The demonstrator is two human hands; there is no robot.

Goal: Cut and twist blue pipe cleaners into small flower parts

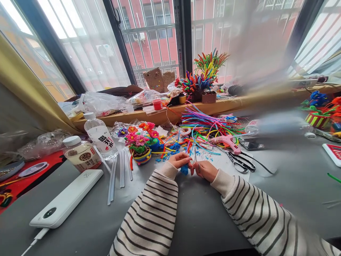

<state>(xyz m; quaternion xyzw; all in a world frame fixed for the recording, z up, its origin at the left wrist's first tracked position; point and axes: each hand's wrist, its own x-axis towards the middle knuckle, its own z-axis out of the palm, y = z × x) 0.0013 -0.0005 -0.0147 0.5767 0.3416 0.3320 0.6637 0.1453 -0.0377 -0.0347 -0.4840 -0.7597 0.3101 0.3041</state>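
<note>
My left hand [180, 160] is closed, thumb and fingers pinched on a small blue fuzzy piece [184, 170] that hangs below the fingertips. Close against it, my right hand [207, 171] is curled round a small pair of scissors [195, 155], its thin metal blades pointing up and away from me. The fingers hide most of its handles. Blue fluff trimmings [175, 146] lie on the table just beyond both hands. To the left stands a small striped pot of fuzzy-wire flowers [141, 156].
A pink glue gun [228, 141] and black-handled scissors [241, 164] lie to the right. Behind is a heap of coloured pipe cleaners [205, 117]. Clear glue sticks [122, 169], a water bottle [102, 138], a jar [81, 154] and a white power bank [68, 199] are left.
</note>
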